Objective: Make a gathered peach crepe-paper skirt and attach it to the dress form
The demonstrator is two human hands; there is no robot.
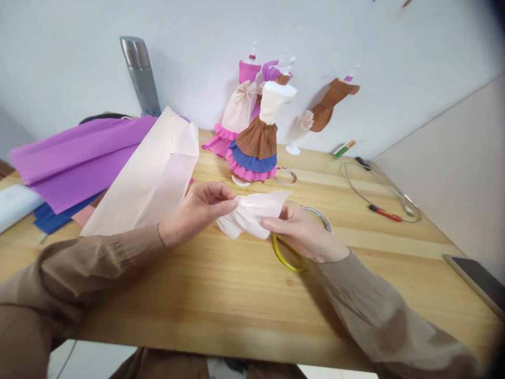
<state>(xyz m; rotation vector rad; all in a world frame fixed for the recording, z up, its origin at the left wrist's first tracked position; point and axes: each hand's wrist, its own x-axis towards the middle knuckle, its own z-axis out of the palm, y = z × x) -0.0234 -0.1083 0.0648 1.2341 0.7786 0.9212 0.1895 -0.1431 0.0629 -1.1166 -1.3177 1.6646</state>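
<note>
A gathered piece of pale pink crepe paper (252,210) is held above the table between my two hands. My left hand (205,208) pinches its bunched left end between thumb and fingers. At the wider, fanned right end, my right hand (300,229) grips the paper with the thumb on top. Just behind stands a small dress form (258,131) with a cream top and a tiered brown, blue and pink skirt. Yellow-handled scissors (290,258) lie under my right hand, which partly hides them. A tape roll (319,216) rests beside that hand.
Purple crepe paper (94,152) and a large pale pink sheet (150,173) lie at the left, near a grey bottle (142,79). More dressed forms, including a brown one (333,105), stand by the wall. A cable (351,184) and a phone (479,279) lie at the right.
</note>
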